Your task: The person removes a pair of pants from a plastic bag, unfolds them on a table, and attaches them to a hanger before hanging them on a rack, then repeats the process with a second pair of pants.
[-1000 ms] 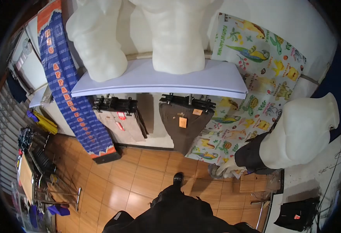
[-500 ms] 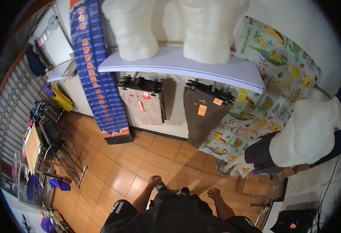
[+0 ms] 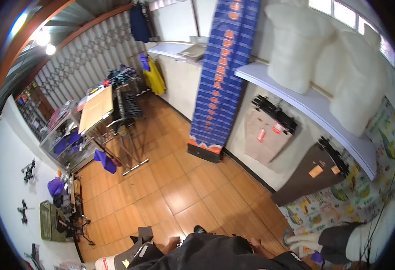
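Observation:
My left hand [image 3: 172,243] hangs low in front of me, fingers loosely bent, with nothing seen in it. Beside it to the left is a dark grey flat piece [image 3: 145,234], and a beige garment with a red tag [image 3: 105,263] shows at the bottom edge. On the other side of my black shirt [image 3: 215,252], my right hand [image 3: 254,243] is held low over the floor, its fingers loose and partly blurred. It is nearest to the mannequin in dark shorts [image 3: 337,240] at the lower right.
Brown trousers [image 3: 307,173] and beige trousers [image 3: 265,137] hang below a shelf [image 3: 296,101] bearing white torsos. A tall blue banner [image 3: 222,81] stands against the wall. Left of it are a folding table [image 3: 97,110], clothing, and a green basket [image 3: 49,220] on tiled floor [image 3: 179,195].
My view has swung left, so the shelf, trousers and banner now sit farther right. The table and basket side has come into view. Both hands appear lower in the frame.

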`<state>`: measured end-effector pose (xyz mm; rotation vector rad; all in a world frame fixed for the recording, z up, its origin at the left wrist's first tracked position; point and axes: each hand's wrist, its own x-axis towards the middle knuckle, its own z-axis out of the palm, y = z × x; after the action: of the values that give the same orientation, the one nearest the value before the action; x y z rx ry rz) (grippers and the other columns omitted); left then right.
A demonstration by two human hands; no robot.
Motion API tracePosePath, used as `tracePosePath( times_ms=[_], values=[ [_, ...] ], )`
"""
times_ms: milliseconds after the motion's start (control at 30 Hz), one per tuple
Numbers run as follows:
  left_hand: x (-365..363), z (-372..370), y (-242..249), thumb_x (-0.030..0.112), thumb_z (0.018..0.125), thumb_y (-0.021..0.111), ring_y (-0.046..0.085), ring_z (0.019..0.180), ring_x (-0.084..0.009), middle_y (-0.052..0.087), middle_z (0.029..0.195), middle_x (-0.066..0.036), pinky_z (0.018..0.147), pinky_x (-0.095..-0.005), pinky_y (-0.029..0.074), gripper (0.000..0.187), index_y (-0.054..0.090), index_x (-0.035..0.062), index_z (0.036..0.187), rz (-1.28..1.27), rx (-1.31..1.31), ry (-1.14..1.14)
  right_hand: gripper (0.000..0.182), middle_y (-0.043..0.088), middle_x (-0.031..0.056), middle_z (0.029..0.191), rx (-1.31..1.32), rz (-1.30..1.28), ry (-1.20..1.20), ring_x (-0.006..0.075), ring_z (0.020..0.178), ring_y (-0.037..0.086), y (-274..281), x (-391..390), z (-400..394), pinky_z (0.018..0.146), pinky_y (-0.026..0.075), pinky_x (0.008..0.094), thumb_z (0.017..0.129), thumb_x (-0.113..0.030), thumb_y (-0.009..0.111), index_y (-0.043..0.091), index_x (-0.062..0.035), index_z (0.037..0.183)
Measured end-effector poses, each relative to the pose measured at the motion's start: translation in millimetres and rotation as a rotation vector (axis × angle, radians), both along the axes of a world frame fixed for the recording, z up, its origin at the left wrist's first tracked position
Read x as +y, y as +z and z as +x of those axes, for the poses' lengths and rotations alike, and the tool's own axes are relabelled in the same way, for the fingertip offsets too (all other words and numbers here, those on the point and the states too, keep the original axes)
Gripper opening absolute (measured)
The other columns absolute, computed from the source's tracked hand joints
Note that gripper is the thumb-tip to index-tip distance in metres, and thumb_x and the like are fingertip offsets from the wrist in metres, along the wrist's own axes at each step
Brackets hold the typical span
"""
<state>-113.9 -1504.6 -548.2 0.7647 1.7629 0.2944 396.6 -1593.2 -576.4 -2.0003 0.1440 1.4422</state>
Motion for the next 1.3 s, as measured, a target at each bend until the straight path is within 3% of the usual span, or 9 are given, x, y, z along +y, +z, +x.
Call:
tracePosePath(
  times_ms=[100, 333, 367, 400, 467, 633, 733, 833, 1300],
  values=[
    [-34.2, -77.3, 15.3, 0.02, 0.096, 0.061, 0.066, 0.067, -0.0218, 0.072, 0.087, -0.012, 0.053, -0.0331, 0.05, 0.027, 0.069, -0.003, 0.108, -0.157, 0.128, 0.129, 0.024, 0.072, 0.0133, 0.095, -0.625, 0.022, 1.311, 0.0267, 0.083, 0.07, -108.4, 50.6, -29.6, 0.074, 0.054, 0.0407, 0.09, -0.012, 0.059, 0.063, 0.0021, 0.109],
    [-19.6, -129.7, 7.4, 0.015, 0.096, 0.059, 0.071, 0.075, -0.0251, 0.073, 0.091, -0.015, 0.064, -0.0341, 0.057, 0.025, 0.07, -0.0061, 0.105, -0.19, 0.074, 0.48, 0.007, 0.069, 0.0094, 0.078, -0.101, 0.056, 0.48, 0.0222, 0.066, 0.066, -25.0, 199.3, -136.2, 0.059, 0.054, 0.0351, 0.089, -0.009, 0.065, 0.069, -0.0038, 0.093],
    [-4.2, -123.1, -7.3, 0.016, 0.096, 0.059, 0.071, 0.081, -0.0256, 0.073, 0.095, -0.015, 0.067, -0.0362, 0.056, 0.026, 0.067, -0.0033, 0.111, -0.099, -0.109, 0.877, 0.007, 0.068, 0.0095, 0.077, -0.111, 0.041, 0.488, 0.0216, 0.066, 0.066, -10.4, 215.2, -149.2, 0.059, 0.054, 0.034, 0.09, -0.009, 0.065, 0.069, -0.0034, 0.093],
    [12.9, -124.6, -23.7, 0.015, 0.096, 0.059, 0.069, 0.072, -0.0218, 0.071, 0.094, -0.012, 0.047, -0.0293, 0.046, 0.021, 0.066, 0.0003, 0.109, -0.057, -0.163, 0.838, 0.008, 0.068, 0.0095, 0.076, -0.122, 0.026, 0.496, 0.0209, 0.066, 0.066, 8.8, 233.6, -161.7, 0.059, 0.054, 0.0329, 0.091, -0.009, 0.065, 0.069, -0.0031, 0.093],
    [55.1, -115.3, -18.1, 0.018, 0.096, 0.06, 0.072, 0.08, -0.0222, 0.072, 0.098, -0.012, 0.051, -0.029, 0.047, 0.024, 0.065, 0.0026, 0.114, 0.077, -0.264, 0.804, 0.009, 0.068, 0.0103, 0.077, -0.125, -0.004, 0.538, 0.0201, 0.069, 0.066, 26.8, 260.9, -184.0, 0.059, 0.055, 0.0315, 0.093, -0.01, 0.064, 0.069, -0.002, 0.095],
    [165.8, -116.0, -6.0, 0.019, 0.101, 0.056, 0.072, 0.091, -0.0221, 0.073, 0.106, -0.01, 0.065, -0.0315, 0.053, 0.024, 0.064, 0.0035, 0.118, 0.15, -0.341, 0.642, 0.016, 0.071, 0.0136, 0.094, -0.095, -0.057, 0.624, 0.0207, 0.08, 0.07, -9.3, 329.6, -224.4, 0.066, 0.059, 0.0333, 0.094, -0.007, 0.059, 0.066, 0.0032, 0.104],
    [218.0, -140.2, -9.8, 0.026, 0.104, 0.053, 0.068, 0.109, -0.0244, 0.068, 0.124, -0.012, 0.092, -0.0429, 0.053, 0.033, 0.058, 0.0052, 0.129, 0.058, -0.331, 0.554, 0.018, 0.071, 0.0147, 0.094, -0.171, -0.087, 0.83, 0.0202, 0.078, 0.071, 1.1, 374.7, -250.7, 0.068, 0.06, 0.0345, 0.094, -0.008, 0.06, 0.067, 0.003, 0.107],
    [244.4, -177.0, -22.8, 0.023, 0.102, 0.054, 0.072, 0.091, -0.0255, 0.073, 0.108, -0.011, 0.067, -0.0321, 0.054, 0.03, 0.061, 0.0011, 0.122, -0.006, -0.288, 0.614, 0.019, 0.072, 0.0145, 0.094, -0.219, -0.127, 0.901, 0.0201, 0.077, 0.071, 2.2, 424.1, -268.7, 0.067, 0.06, 0.0341, 0.093, -0.008, 0.06, 0.067, 0.0025, 0.107],
    [433.1, -271.6, -6.6, 0.026, 0.099, 0.058, 0.068, 0.077, -0.021, 0.071, 0.09, -0.009, 0.062, -0.0296, 0.052, 0.025, 0.066, 0.0017, 0.102, -0.091, -0.204, 0.63, 0.018, 0.075, 0.0112, 0.091, -0.133, -0.036, 0.687, 0.0187, 0.075, 0.072, -13.6, 672.1, -348.9, 0.064, 0.059, 0.0299, 0.092, -0.013, 0.065, 0.07, -0.0024, 0.105]
  ],
)
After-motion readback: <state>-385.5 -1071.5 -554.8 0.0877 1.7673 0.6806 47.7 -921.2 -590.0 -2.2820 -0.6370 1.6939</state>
